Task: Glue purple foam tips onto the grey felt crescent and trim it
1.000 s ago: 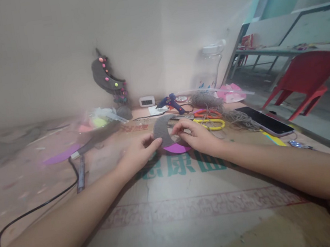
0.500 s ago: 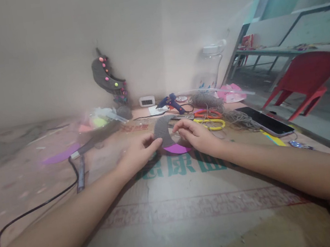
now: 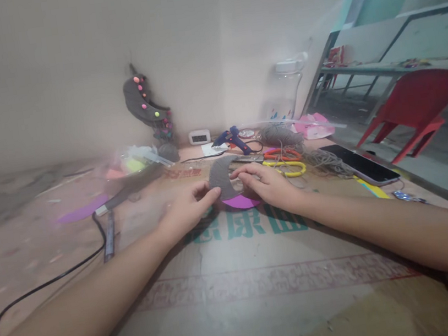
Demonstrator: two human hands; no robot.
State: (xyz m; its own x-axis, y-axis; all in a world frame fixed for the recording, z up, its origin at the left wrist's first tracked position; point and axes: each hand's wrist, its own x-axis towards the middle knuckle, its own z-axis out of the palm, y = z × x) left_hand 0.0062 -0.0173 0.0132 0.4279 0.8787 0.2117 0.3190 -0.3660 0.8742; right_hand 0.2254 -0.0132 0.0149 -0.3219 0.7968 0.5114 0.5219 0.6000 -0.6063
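A crescent [image 3: 221,178] wrapped in grey yarn stands out in the middle, its lower end showing bare purple [image 3: 242,202]. My left hand [image 3: 196,204] grips its left edge between thumb and fingers. At the inner curve, my right hand [image 3: 265,183] has its fingers pinched together; whatever is between them is too small to make out. Loose grey yarn [image 3: 325,163] lies in a tangle right of that hand, near a yarn ball [image 3: 280,136]. Just behind the right hand are scissors with yellow handles [image 3: 291,168] and orange handles [image 3: 282,154].
Behind the hands are a blue glue gun [image 3: 233,140], a small digital clock [image 3: 200,137] and a clear bottle [image 3: 282,93]. A phone [image 3: 363,165] lies right. A decorated grey crescent [image 3: 140,102] hangs on the wall. Printed cardboard [image 3: 232,283] covers the table; a black cable [image 3: 52,280] runs left.
My right hand has shifted slightly left and down, bringing its fingertips closer to the inner curve of the crescent. My left hand stays in place, gripping the crescent.
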